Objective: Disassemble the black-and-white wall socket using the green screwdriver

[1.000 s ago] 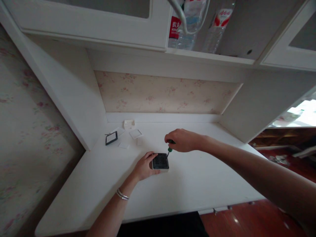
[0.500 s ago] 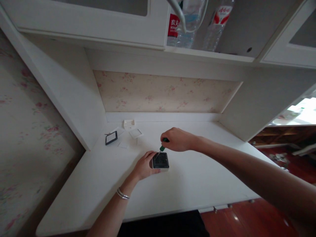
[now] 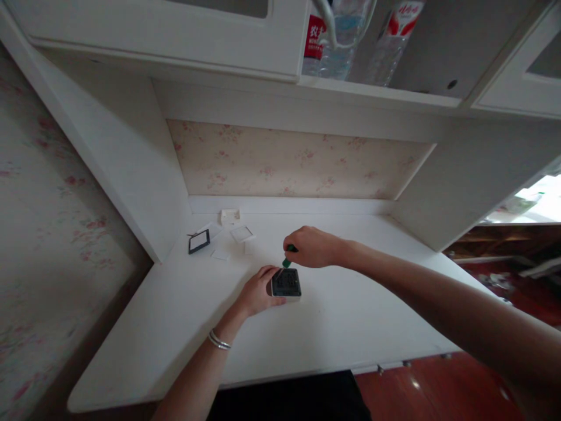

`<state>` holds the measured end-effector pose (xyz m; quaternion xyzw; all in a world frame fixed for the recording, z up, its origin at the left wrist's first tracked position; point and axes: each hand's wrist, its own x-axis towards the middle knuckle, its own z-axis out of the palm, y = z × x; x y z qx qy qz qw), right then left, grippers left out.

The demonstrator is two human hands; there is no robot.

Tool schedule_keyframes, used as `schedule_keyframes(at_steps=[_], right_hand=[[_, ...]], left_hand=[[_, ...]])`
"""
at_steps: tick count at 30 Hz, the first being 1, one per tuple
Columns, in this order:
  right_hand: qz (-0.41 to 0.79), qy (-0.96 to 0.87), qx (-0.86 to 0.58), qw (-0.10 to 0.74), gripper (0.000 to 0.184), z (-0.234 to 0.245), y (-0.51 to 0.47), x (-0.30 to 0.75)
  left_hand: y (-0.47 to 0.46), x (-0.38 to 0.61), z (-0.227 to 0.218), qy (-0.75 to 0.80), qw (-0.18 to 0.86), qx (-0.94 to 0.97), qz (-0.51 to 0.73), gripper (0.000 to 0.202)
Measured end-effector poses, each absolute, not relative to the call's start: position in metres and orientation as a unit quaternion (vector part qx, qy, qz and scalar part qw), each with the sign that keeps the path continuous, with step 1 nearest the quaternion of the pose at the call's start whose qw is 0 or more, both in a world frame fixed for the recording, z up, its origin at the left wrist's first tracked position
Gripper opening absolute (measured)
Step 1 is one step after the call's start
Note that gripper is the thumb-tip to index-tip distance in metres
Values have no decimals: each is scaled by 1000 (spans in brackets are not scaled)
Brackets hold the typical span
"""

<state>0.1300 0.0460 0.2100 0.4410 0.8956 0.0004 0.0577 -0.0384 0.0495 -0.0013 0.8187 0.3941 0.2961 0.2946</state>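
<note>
A small square grey box (image 3: pixel 286 283) with a dark top lies on the white desk (image 3: pixel 350 316), near its middle. My left hand (image 3: pixel 258 290) grips the box's left side. My right hand (image 3: pixel 309 247) is closed around a green-handled screwdriver (image 3: pixel 287 261), whose tip points down at the box's upper left corner. A silver bracelet (image 3: pixel 218 341) circles my left wrist.
At the back left of the desk lie a black-framed square plate (image 3: pixel 198 241), several small white plastic parts (image 3: pixel 242 234) and a white block (image 3: pixel 230 216). Water bottles (image 3: pixel 337 35) stand on the shelf overhead. White side panels wall the desk in on both sides.
My right hand has moved the screwdriver from the box's right corner to its upper left corner. My left hand has kept its hold on the box.
</note>
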Motion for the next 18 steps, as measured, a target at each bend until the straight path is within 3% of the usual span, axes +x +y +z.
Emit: schedule_keyframes(at_steps=[11,15,18], right_hand=[[1,888,455,69,29,209,50,134],[-44,915,395,67,25,211,50,130],[-67,914,396,65,38,211,50,120]], left_hand=[[49,-39,-1,397,300,816,295,82],[51,-39,-5,400,290,818,293,82],[52,-38,-9,408,280,819,291,85]])
